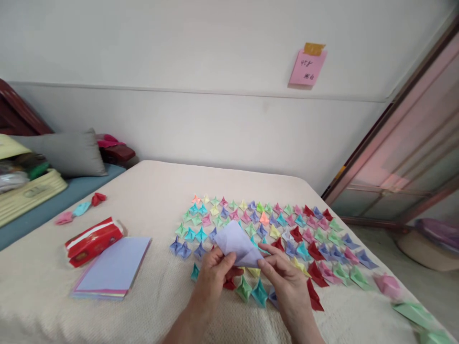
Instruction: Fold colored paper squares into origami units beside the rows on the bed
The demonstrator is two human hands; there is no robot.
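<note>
A pale lavender sheet of origami paper [236, 241], folded into a triangle-like shape, is held up over the table. My left hand [213, 272] pinches its lower left edge between thumb and fingers. At the lower right corner, the thumb and fingers of my right hand [283, 279] grip the same paper. Rows of small folded paper boats [260, 292] in many colours lie beneath and behind both hands; some are hidden by them. To the left rests a stack of square paper [114, 267] with a lavender sheet on top.
A red packet [93, 241] touches the paper stack. Three folded paper pieces [81, 208] lie farther left. Larger folded pieces [412, 313] sit at the right edge of the cloth-covered table [161, 191]. A pink note [307, 68] is taped to the wall.
</note>
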